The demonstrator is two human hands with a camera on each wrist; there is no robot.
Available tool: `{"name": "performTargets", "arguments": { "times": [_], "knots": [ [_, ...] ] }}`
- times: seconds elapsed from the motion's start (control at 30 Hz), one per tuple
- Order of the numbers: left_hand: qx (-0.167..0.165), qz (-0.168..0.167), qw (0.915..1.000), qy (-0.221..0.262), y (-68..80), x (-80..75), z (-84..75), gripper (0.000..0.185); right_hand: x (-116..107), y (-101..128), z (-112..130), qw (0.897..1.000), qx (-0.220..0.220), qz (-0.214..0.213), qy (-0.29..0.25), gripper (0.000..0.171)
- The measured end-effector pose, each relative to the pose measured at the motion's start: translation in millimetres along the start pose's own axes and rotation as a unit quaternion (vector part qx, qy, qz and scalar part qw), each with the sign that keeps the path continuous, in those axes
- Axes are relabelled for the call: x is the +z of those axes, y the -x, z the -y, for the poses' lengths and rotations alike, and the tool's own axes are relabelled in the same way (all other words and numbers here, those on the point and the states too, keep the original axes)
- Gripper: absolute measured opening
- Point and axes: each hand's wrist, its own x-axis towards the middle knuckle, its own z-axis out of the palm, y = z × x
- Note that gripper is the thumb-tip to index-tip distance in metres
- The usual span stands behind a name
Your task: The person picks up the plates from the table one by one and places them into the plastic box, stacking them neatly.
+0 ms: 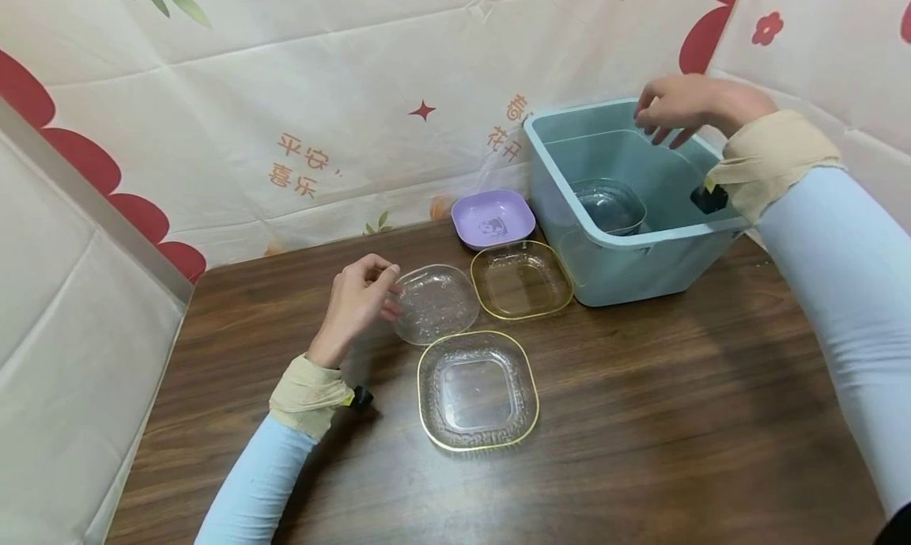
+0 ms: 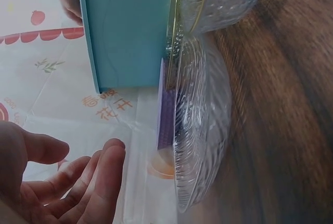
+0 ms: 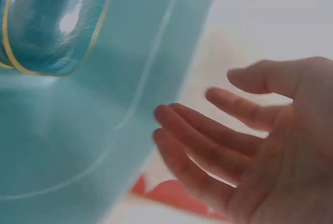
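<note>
My left hand (image 1: 359, 296) hovers by the left edge of a clear plate (image 1: 437, 304), fingers loosely bent with nothing between them, as the left wrist view also shows. Over the back right of a blue-green bin (image 1: 619, 272) hangs my right hand (image 1: 676, 110), its fingers relaxed and holding nothing. Inside the bin sits a clear gold-rimmed dish (image 3: 57, 21), on the bin's left side in the head view. Right of the clear plate lies a gold-rimmed clear plate (image 1: 523, 280). A larger gold-rimmed square plate (image 1: 478, 391) lies nearest the person.
A purple dish (image 1: 493, 219) with a small printed picture stands at the back, against the bin's left side. The brown wooden table (image 1: 640, 450) is bounded by printed cloth (image 1: 384, 134) behind and at both sides.
</note>
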Motion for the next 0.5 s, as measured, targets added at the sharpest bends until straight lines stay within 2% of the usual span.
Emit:
{"name": "performTargets", "arguments": {
  "times": [0.13, 0.23, 0.4, 0.5],
  "knots": [
    [-0.001, -0.009, 1.0, 0.003, -1.1, -4.6, 0.2, 0.024, 4, 18, 29, 0.992, -0.031, -0.12, 0.03, 0.042],
    [-0.002, -0.017, 0.9999, 0.001, -1.3, -7.9, 0.0, 0.024, 8, 32, 54, 0.982, -0.061, -0.17, 0.051, 0.036],
    [-0.007, -0.02, 0.9998, -0.002, -0.9, -11.6, -1.6, 0.028, 20, 51, 99, 0.972, -0.115, -0.187, 0.082, 0.028],
    [-0.011, -0.027, 0.9996, 0.001, -0.9, -12.6, -1.4, 0.028, 32, 61, 125, 0.969, -0.148, -0.181, 0.074, 0.024]
  ]
}}
